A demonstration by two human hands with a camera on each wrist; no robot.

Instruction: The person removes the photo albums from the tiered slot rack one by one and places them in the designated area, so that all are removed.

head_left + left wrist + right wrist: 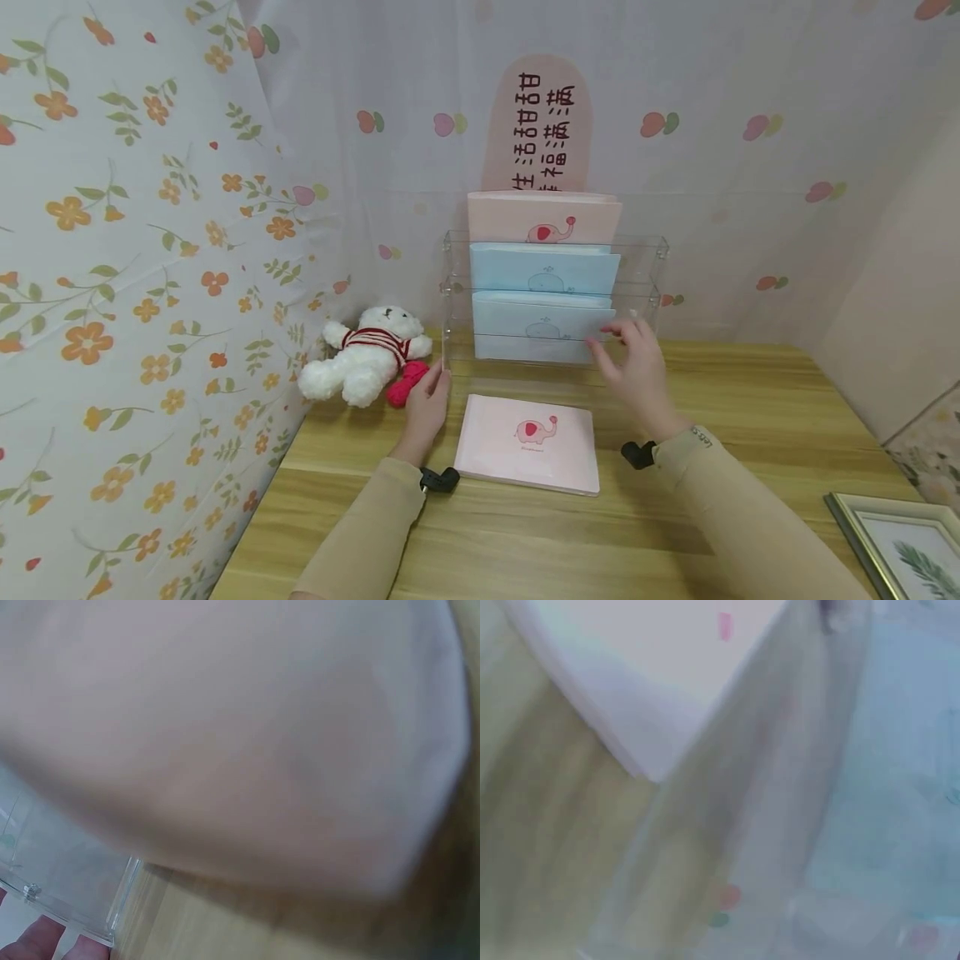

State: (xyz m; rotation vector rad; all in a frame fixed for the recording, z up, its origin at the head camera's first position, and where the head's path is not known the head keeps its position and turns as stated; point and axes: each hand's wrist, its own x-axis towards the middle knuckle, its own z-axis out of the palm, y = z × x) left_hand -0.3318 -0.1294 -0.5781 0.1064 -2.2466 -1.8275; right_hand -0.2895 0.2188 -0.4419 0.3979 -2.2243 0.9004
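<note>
Sleeve (pixel 366 533) nearest; pink album (pixel 525 465) right of left hand (pixel 427 408)

Wht teddy (pixel 363 360), pic frame (pixel 913 543), flwr cloth (pixel 142 275)

Two blue booklets (pixel 510 321) stand upright in a clear rack (pixel 640 263).

Rack (pixel 637 262) blocks bench (pixel 742 400) rear; bear (pixel 375 350) crowds left hand (pixel 426 410). Room above flat album (pixel 525 467), and right of right hand (pixel 636 367) up to frame (pixel 873 537).
</note>
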